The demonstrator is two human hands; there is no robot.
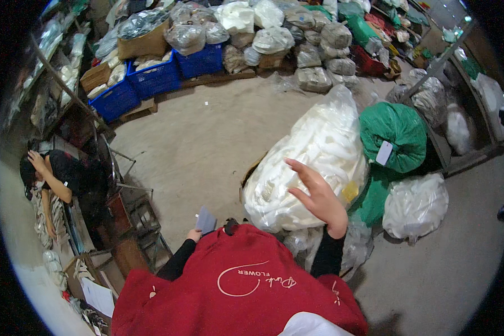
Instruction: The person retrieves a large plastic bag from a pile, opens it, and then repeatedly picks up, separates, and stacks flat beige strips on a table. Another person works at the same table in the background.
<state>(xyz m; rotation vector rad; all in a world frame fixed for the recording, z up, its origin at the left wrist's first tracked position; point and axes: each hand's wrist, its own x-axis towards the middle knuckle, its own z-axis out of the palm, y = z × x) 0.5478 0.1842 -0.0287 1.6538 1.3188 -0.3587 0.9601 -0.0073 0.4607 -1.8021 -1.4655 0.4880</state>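
Nearest the camera: a red apron (235, 291) with pale looped lettering fills the lower edge, black sleeves emerging on either side.
Left hand: the left hand (195, 234) sits low, just above the apron's top edge, closed around a small grey-blue card (205, 219) that tilts up from the fingers.
Right hand: the right hand (319, 197) is raised on a bent forearm, palm open and fingers spread wide, holding nothing; it hangs in front of the big clear bag.
Step in hand: by the look of it, the person is at the reaching stage, the open hand lifted toward the bag while the card waits in the other.
Next move calls for: judged from this pose, a firm grip on slack, slippery plastic, with the card kept clear.
Clear bag: a large transparent sack of white pieces (311, 162) stands on the concrete floor (207, 134), directly ahead, partly behind the raised hand.
Beside it: a green sack (395, 129) with a white tag leans at its right, a smaller clear bag of white goods (415, 206) below that.
Left side: another person (61, 171) in dark clothes bends over a cluttered counter (123, 224).
Far wall: blue crates (151, 78) and piled grey bags (313, 50) line the back.
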